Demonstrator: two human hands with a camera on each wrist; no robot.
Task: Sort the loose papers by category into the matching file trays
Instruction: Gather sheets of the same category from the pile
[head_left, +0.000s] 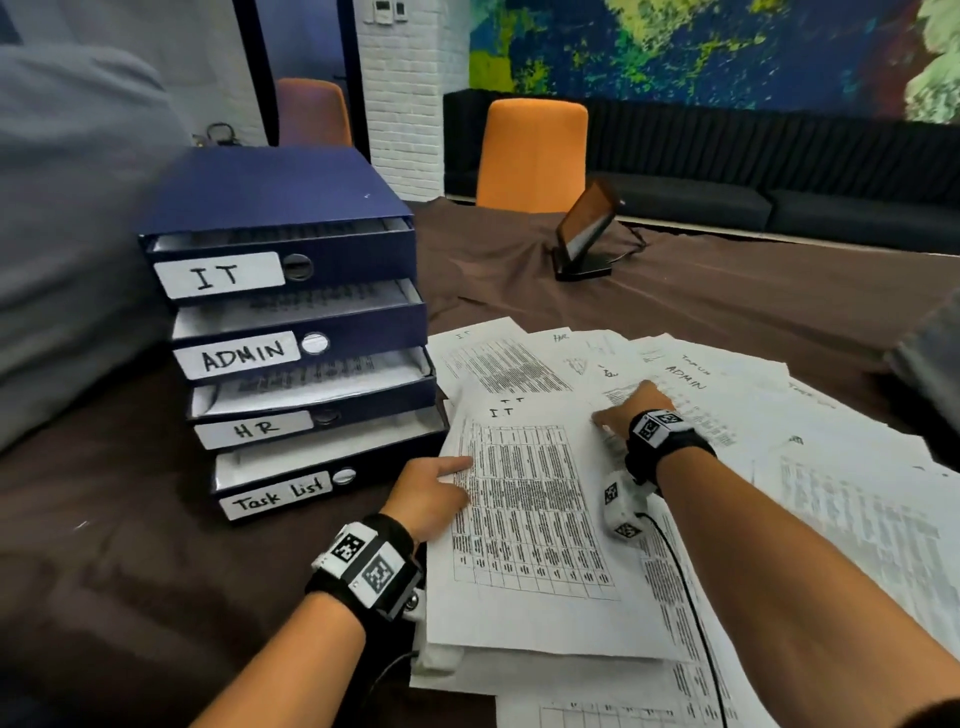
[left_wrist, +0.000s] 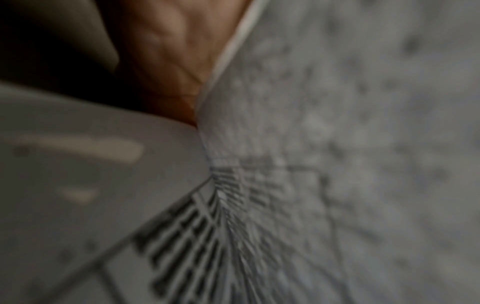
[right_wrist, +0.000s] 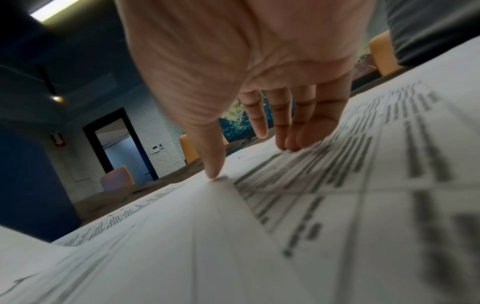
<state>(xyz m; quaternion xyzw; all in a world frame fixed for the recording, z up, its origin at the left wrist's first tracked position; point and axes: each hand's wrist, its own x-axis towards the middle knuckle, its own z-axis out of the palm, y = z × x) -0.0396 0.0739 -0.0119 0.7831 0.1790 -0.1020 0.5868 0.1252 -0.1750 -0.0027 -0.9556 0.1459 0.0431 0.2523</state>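
Note:
A stack of blue file trays stands at the left: IT (head_left: 337, 260) on top, then ADMIN (head_left: 369, 330), HR (head_left: 374, 397) and Task List (head_left: 280, 493). Loose printed sheets fan out across the table to the right. My left hand (head_left: 431, 491) pinches the left edge of a table-printed sheet headed IT (head_left: 524, 519), thumb on top; the left wrist view shows my palm (left_wrist: 166, 51) against that paper (left_wrist: 337, 123), blurred. My right hand (head_left: 631, 408) presses straight fingers (right_wrist: 288, 133) onto the spread sheets, beside one headed ADMIN (head_left: 691, 382).
A brown cloth (head_left: 727, 291) covers the table. A dark tablet on a stand (head_left: 584, 228) sits at the back, with an orange chair (head_left: 530, 150) behind it. A grey fabric mass (head_left: 62, 218) fills the left side. A black cable (head_left: 691, 597) trails over the papers.

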